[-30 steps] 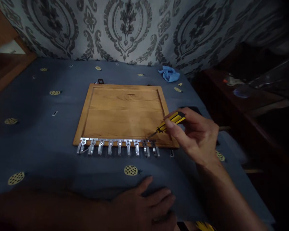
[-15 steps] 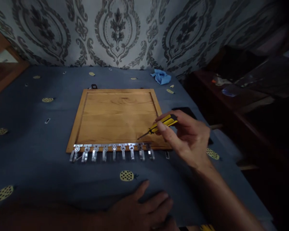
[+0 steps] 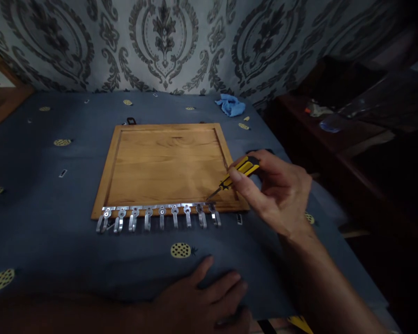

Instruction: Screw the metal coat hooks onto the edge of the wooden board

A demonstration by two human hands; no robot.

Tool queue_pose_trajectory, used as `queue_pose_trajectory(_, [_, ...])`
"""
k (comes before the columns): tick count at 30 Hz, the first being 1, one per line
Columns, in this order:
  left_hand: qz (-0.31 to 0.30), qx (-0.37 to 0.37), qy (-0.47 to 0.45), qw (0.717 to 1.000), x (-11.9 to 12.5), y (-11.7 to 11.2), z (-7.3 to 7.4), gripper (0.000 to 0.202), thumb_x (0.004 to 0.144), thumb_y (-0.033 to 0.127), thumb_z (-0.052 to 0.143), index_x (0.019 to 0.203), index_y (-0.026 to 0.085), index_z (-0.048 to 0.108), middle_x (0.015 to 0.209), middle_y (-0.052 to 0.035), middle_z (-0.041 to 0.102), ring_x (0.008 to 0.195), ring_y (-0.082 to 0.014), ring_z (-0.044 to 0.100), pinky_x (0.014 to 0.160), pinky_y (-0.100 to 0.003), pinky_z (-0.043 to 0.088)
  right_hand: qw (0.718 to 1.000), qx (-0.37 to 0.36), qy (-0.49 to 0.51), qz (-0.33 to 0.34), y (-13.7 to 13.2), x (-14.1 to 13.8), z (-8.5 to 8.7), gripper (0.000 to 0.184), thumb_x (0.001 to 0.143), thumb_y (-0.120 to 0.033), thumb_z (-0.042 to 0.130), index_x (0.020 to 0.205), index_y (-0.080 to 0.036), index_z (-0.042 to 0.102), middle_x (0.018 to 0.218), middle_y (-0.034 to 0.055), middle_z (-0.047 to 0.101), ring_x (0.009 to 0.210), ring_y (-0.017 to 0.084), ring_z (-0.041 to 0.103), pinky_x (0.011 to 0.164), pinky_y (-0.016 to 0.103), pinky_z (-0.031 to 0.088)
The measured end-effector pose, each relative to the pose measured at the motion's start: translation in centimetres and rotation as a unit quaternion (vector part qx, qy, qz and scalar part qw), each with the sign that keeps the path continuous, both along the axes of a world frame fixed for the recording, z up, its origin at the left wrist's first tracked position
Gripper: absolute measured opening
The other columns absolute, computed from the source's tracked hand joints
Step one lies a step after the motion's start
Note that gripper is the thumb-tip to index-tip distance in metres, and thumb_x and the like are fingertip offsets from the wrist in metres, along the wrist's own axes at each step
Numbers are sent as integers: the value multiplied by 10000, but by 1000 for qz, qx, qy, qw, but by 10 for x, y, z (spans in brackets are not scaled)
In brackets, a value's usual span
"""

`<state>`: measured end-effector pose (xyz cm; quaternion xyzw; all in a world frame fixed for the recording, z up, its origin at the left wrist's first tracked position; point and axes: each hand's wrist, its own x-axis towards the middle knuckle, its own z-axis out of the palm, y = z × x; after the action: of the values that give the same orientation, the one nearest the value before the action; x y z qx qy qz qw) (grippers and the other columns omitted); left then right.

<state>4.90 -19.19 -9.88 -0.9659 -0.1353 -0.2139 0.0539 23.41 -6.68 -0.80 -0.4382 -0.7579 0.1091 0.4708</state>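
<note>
A yellow and black screwdriver is held in my right hand, its thin shaft slanting down to the left. Its tip hovers near the right end of a metal hook rail; whether it touches anything I cannot tell. The rail, with several silver hooks and screw heads, runs along the near edge of a framed wooden panel. Some hooks hang past that edge. My left hand lies with fingers spread on the cloth in front of the panel, holding nothing.
A blue patterned cloth covers the table. At the back right lies a crumpled blue cloth. A dark flat object shows partly behind my right hand. Patterned curtain stands behind; a wooden frame is at the left.
My right hand with the screwdriver has shifted slightly right relative to the panel, its tip nearer the rail's right end. The whole view has shifted a little. My left hand stays on the cloth.
</note>
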Motion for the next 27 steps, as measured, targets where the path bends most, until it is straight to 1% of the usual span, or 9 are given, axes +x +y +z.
queue_pose_trajectory(6, [0,-4,2,1000,0,0,2,288,1030,357,500,1290,277,594,1390,-50,632,1338,-227,514,1016,-442,475,999,-3,-34,7,-2,-1,2,195,887,-263,664,729,-253,550,606,-24,579,532,140,537,527,298,438])
queue_pose_trajectory(10, [-4,-12,23,1000,0,-1,3,299,1034,364,488,1304,275,581,1410,-48,616,1341,-227,511,1029,-449,470,999,-9,-28,19,-2,-1,3,195,870,-233,678,725,-243,547,601,-31,563,523,127,521,523,286,423])
queue_pose_trajectory(13, [-3,-18,14,1000,-1,-1,4,307,1039,366,471,1307,266,584,1417,-61,613,1344,-233,511,1042,-461,459,1000,-2,-3,14,-3,-4,1,183,873,-212,676,731,-242,565,611,-33,556,527,122,508,535,286,424])
queue_pose_trajectory(16, [-4,-27,14,1000,-1,-2,5,318,1047,352,447,1314,255,587,1422,-65,611,1345,-230,515,1041,-461,462,999,-2,40,13,-6,-9,-3,131,889,-217,674,773,-240,616,667,-27,610,568,127,546,561,285,447])
queue_pose_trajectory(21, [-4,-32,31,999,-1,-3,4,338,1047,383,437,1331,260,573,1449,-66,585,1377,-236,488,1043,-462,468,997,-36,39,52,-9,-15,-9,50,902,-248,670,854,-235,674,761,1,681,663,155,629,631,299,508])
queue_pose_trajectory(23, [1,-35,8,999,-1,-3,10,303,1042,362,458,1291,260,596,1392,-61,626,1338,-228,515,1031,-443,469,997,-39,42,56,-9,-15,-10,35,901,-249,675,868,-238,679,779,3,692,674,156,636,642,300,514])
queue_pose_trajectory(24, [4,-37,-7,999,-2,-1,16,279,1039,343,468,1264,255,609,1336,-54,659,1292,-218,544,1018,-423,471,997,-38,43,55,-9,-15,-10,35,899,-248,680,866,-240,678,778,2,693,672,155,634,641,299,514])
queue_pose_trajectory(26, [25,-41,-46,998,-6,8,34,224,1030,292,493,1198,234,629,1165,-34,719,1141,-191,606,974,-377,472,997,-34,46,52,-9,-15,-10,42,898,-252,684,858,-241,676,768,1,690,665,155,630,635,302,511])
queue_pose_trajectory(27, [37,-46,-59,997,-9,15,44,210,1016,269,515,1183,207,627,1068,-27,726,1048,-191,626,953,-377,472,997,-33,47,50,-9,-14,-10,46,901,-256,681,858,-241,674,761,1,687,661,156,628,632,303,512])
